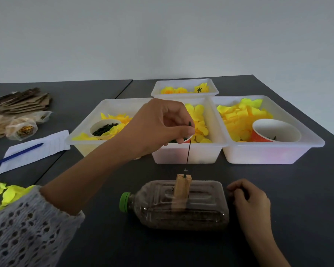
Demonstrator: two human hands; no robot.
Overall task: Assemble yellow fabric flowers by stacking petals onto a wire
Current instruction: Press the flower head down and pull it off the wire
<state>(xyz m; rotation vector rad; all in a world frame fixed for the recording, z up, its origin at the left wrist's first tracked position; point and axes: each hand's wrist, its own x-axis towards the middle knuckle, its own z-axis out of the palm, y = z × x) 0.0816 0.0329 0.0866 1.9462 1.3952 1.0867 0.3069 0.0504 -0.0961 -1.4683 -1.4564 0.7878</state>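
wire [188, 153]: thin, dark, upright in wooden block [182, 186] | yellow petals [198, 122]: in tubs

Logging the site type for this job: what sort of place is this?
Probably a craft assembly workstation: white tubs of yellow petals on a dark table, and a wire standing in a wooden block.

Left hand [158, 126] pinches wire [188, 151] over wooden block [182, 185]; right hand [249, 197] seemingly idle
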